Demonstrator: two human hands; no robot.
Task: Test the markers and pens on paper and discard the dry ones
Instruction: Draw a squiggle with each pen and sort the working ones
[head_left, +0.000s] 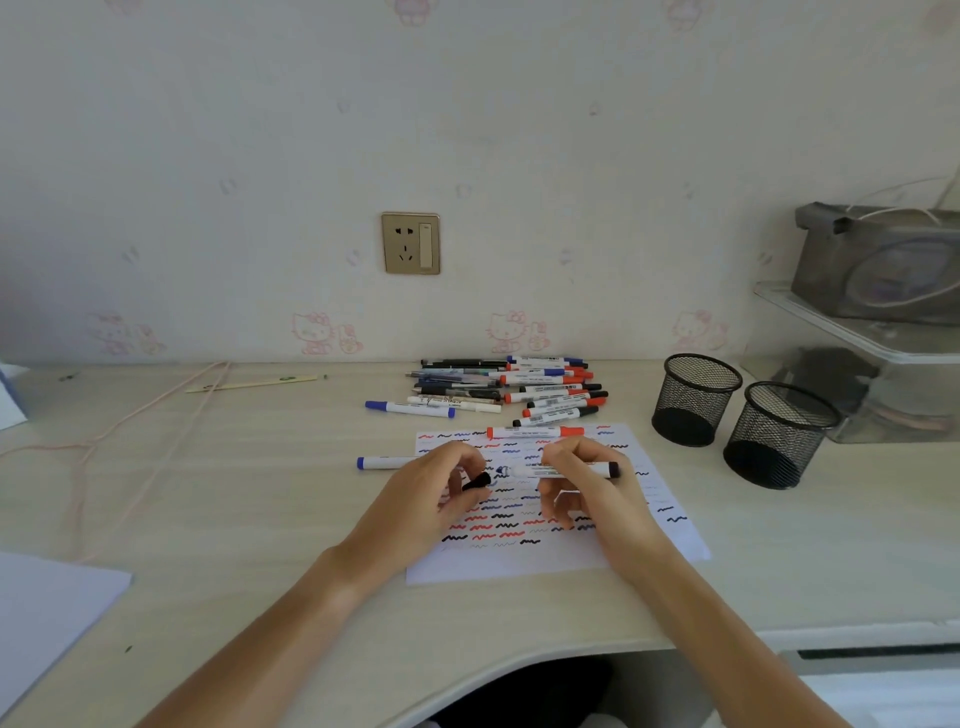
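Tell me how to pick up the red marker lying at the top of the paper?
Pinch the red marker around its white middle, coming straight down from above. It lies flat and sideways on the paper, with free space in front and behind for your fingers.

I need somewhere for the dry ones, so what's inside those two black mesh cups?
Both mesh cups look empty: dark bases show through the mesh, no pens stick out. The near walls hide part of each base.

A pale matt wood-grain tabletop (234, 493) carries a white matt paper sheet (545, 561). Smooth white plastic markers (540, 395) lie at twelve o'clock; two black metal mesh cups (696, 400) at two o'clock. A glossy gold wall socket (411, 243) above.
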